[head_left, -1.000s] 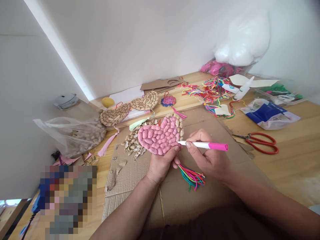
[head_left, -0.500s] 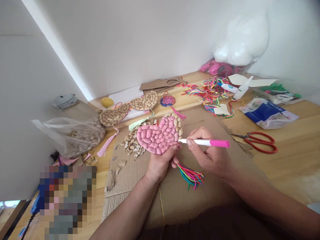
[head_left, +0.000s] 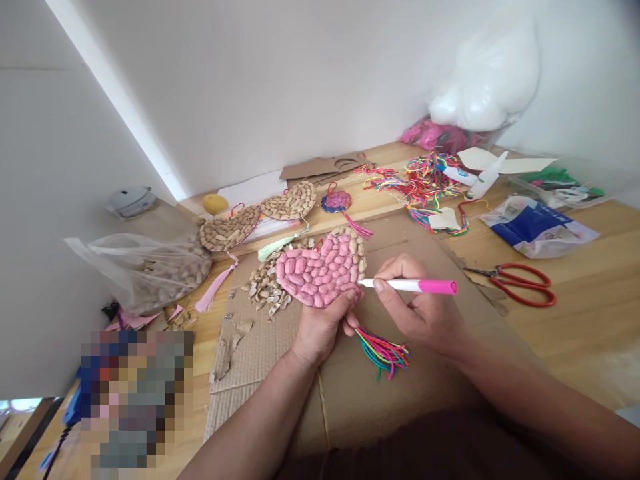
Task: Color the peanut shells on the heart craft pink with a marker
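My left hand point(head_left: 325, 323) grips the lower tip of a heart-shaped peanut-shell plaque point(head_left: 320, 270), thumb on its front. Most of its shells are pink; those along the right edge stay a natural tan. A multicoloured tassel point(head_left: 383, 352) hangs below that hand. Between the thumb and fingers of my right hand point(head_left: 415, 303) is a white felt-tip marker point(head_left: 405, 285) with a pink end. Its tip is at the plaque's lower right edge; whether it touches I cannot tell. Loose peanut shells point(head_left: 273, 290) lie behind the plaque on a cardboard sheet point(head_left: 400, 380).
Red-handled scissors point(head_left: 523, 283) lie to the right, beside a blue-and-white packet point(head_left: 543, 227). Bright cords point(head_left: 430, 180) and a glue bottle point(head_left: 487, 175) sit at the back. Two tan peanut plaques point(head_left: 230, 228) and a small round ornament point(head_left: 336, 201) stand behind. A bag of peanuts point(head_left: 175, 267) is at left.
The plaque has tilted slightly and shifted a little to the right in my left hand. The marker stays at its lower right edge, almost unmoved.
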Motion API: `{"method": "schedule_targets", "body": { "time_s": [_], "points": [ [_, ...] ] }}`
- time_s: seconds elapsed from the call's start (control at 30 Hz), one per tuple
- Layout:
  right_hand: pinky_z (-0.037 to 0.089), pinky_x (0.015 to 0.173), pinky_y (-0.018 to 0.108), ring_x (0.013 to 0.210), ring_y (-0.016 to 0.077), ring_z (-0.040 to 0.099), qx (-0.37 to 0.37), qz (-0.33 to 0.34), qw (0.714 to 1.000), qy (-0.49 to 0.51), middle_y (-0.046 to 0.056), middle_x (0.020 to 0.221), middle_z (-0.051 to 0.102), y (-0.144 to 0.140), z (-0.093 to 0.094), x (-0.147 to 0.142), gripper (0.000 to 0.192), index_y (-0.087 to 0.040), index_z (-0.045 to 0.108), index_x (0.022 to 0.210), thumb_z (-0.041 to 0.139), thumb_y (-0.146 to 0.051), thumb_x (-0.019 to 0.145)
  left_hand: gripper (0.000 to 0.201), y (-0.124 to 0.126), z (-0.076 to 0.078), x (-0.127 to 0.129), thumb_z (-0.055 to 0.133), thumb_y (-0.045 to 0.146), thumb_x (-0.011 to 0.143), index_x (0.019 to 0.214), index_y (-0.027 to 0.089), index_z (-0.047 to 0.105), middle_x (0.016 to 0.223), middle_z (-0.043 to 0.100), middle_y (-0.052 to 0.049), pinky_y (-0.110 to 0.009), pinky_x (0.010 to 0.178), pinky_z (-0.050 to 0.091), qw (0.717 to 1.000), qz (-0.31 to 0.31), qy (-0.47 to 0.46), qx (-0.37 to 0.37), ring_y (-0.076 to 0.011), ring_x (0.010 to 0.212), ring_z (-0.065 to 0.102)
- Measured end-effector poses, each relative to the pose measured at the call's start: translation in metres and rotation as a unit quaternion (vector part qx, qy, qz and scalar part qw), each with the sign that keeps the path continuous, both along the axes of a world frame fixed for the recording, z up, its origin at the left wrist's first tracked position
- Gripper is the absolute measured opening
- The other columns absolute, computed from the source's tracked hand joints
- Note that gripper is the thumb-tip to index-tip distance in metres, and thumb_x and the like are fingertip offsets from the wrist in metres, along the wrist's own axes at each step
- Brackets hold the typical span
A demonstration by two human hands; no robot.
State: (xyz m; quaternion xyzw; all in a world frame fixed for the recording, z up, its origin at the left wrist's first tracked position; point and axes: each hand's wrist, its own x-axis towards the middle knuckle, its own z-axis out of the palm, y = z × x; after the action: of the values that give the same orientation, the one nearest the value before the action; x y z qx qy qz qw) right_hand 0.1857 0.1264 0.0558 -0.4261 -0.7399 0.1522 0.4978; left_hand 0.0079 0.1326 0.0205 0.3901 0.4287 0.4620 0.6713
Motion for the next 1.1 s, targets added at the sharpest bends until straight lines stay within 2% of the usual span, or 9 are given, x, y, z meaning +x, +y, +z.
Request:
{"method": "schedule_targets", "body": {
  "time_s": [0.17,0.37,0.67,1.1],
  "points": [
    [0.043,0.067,0.034,0.078,0.0191,0.06,-0.039,0.003,0.998,0.039,0.004,0.083,0.063,-0.0005,0.0021,0.0002,0.007,-0.021,0.057,0.092,0.057,-0.025,0.098,0.041,0.0033,0.0032,-0.0008,0.087,0.043,0.069,0.09,0.011,0.07,0.084,0.074,-0.005,-0.016,0.033,0.039,0.999,0.027,-0.032,-0.014,-0.006,0.043,0.056],
    [0.043,0.064,0.031,0.076,0.016,0.06,-0.074,0.028,0.994,0.072,0.003,0.087,0.064,0.0005,-0.003,-0.0008,0.006,-0.021,0.059,0.098,0.056,-0.026,0.101,0.042,0.0038,0.0032,-0.0011,0.088,0.042,0.069,0.091,0.011,0.07,0.081,0.074,-0.004,-0.015,0.032,0.039,0.998,0.024,-0.048,-0.024,-0.0058,0.042,0.057],
    [0.042,0.06,0.028,0.068,0.0129,0.055,-0.051,0.035,0.994,0.088,0.001,0.082,0.061,0.0063,-0.0043,0.0017,0.009,-0.021,0.06,0.096,0.054,-0.025,0.102,0.041,0.0034,0.0054,-0.0008,0.089,0.041,0.069,0.091,0.011,0.07,0.081,0.075,-0.005,-0.014,0.031,0.038,0.998,0.019,-0.058,-0.034,-0.0054,0.04,0.056],
    [0.045,0.065,0.029,0.073,0.0143,0.059,-0.068,0.057,0.991,0.101,0.001,0.084,0.062,0.0078,-0.0076,0.0016,0.009,-0.022,0.06,0.095,0.055,-0.026,0.102,0.04,0.0041,0.0035,-0.0029,0.087,0.041,0.072,0.093,0.011,0.069,0.083,0.075,-0.005,-0.014,0.032,0.037,0.998,0.009,-0.061,-0.03,-0.0047,0.041,0.056]
  ]
}}
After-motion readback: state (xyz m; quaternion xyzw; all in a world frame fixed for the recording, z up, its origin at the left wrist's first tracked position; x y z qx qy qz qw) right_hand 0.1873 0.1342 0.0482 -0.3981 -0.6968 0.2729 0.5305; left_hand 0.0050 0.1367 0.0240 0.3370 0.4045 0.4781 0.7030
